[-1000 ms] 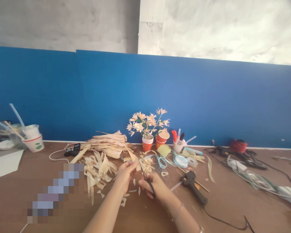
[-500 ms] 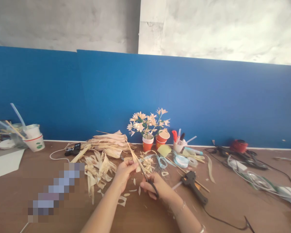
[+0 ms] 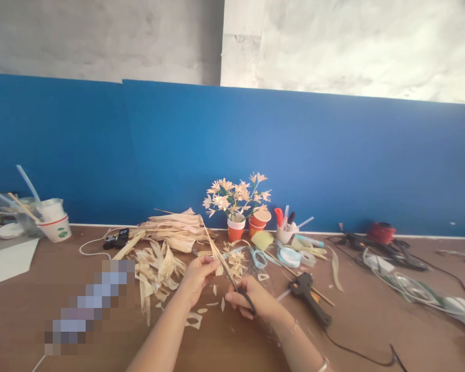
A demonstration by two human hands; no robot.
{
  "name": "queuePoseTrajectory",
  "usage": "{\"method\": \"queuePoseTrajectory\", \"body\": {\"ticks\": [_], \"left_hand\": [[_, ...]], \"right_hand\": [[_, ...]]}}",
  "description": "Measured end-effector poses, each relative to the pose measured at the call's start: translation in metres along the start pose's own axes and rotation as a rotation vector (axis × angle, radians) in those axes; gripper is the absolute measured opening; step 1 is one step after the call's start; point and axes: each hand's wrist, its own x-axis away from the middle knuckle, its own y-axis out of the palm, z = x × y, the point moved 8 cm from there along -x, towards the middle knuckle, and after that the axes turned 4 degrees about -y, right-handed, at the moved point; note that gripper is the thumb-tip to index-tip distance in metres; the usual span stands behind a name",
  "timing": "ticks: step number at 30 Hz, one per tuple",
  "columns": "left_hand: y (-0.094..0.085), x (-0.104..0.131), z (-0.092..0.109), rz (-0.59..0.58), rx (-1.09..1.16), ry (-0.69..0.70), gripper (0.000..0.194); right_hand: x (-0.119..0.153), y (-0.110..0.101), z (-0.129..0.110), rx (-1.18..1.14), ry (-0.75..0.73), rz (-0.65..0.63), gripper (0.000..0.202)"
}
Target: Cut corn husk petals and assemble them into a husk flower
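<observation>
Between the thumb and fingers of my left hand [image 3: 198, 279] is a pale corn husk strip [image 3: 212, 245], its narrow end pointing up and back. My right hand [image 3: 250, 299] grips black-handled scissors [image 3: 247, 298], whose blades reach up and left against the strip's edge. How far the blades are apart I cannot tell. Small cut husk pieces [image 3: 202, 311] lie on the brown table below my hands. Just behind them rests a small cluster of husk petals [image 3: 237, 262]. Left of my left hand spreads a heap of crumpled husks [image 3: 160, 268].
Husk flowers [image 3: 238, 194] stand in paper cups [image 3: 236, 230] by the blue partition [image 3: 294, 155]. A black glue gun [image 3: 309, 297] lies right of my right hand, its cord trailing forward. Blue ribbon [image 3: 289, 256] and a pen cup [image 3: 284, 235] are behind it. Cables [image 3: 406, 284] cover the right side.
My right hand and the scissors have shifted very slightly to the right. My left hand stays nearly in place, holding the husk strip.
</observation>
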Motion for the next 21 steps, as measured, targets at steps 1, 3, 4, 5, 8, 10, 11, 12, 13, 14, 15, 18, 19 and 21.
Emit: {"method": "queuePoseTrajectory", "body": {"ticks": [1, 3, 4, 5, 8, 10, 11, 12, 13, 14, 15, 18, 19, 21], "left_hand": [[0.000, 0.000, 0.000, 0.003, -0.001, 0.002, 0.038], [-0.001, 0.000, 0.000, 0.007, -0.006, 0.000, 0.038], [-0.001, 0.000, 0.000, 0.008, -0.009, 0.001, 0.037], [-0.002, -0.001, 0.000, 0.011, -0.013, 0.006, 0.037], [-0.007, -0.003, 0.003, 0.045, -0.023, 0.046, 0.035], [-0.010, -0.004, 0.005, 0.076, -0.027, 0.073, 0.035], [-0.012, -0.004, 0.006, 0.089, -0.025, 0.081, 0.034], [-0.013, -0.005, 0.007, 0.098, -0.023, 0.085, 0.034], [-0.014, -0.005, 0.007, 0.105, -0.021, 0.087, 0.034], [-0.015, -0.005, 0.007, 0.110, -0.020, 0.087, 0.033], [-0.015, -0.005, 0.007, 0.113, -0.020, 0.086, 0.033], [-0.016, -0.006, 0.005, 0.116, -0.032, 0.076, 0.033], [-0.016, -0.006, 0.005, 0.118, -0.032, 0.073, 0.032], [-0.017, -0.007, 0.004, 0.117, -0.020, 0.063, 0.032]], "right_hand": [[0.000, 0.000, 0.000, 0.006, 0.001, -0.001, 0.039], [0.000, 0.000, 0.001, 0.009, -0.001, -0.007, 0.039], [0.000, -0.001, 0.001, 0.008, -0.004, -0.011, 0.038], [0.000, -0.001, 0.003, 0.005, -0.006, -0.016, 0.038], [-0.001, -0.002, 0.010, -0.015, 0.004, -0.032, 0.035], [-0.001, -0.002, 0.015, -0.015, 0.033, -0.048, 0.034], [0.000, -0.001, 0.017, -0.003, 0.051, -0.054, 0.033], [0.000, -0.001, 0.018, 0.016, 0.066, -0.057, 0.032], [0.000, -0.001, 0.018, 0.038, 0.079, -0.057, 0.031], [0.000, -0.001, 0.017, 0.058, 0.085, -0.052, 0.030], [0.001, -0.001, 0.016, 0.073, 0.088, -0.047, 0.029], [0.002, 0.000, 0.012, 0.088, 0.089, -0.033, 0.027], [0.002, 0.001, 0.011, 0.089, 0.089, -0.033, 0.027], [0.002, 0.001, 0.011, 0.090, 0.088, -0.036, 0.026]]}}
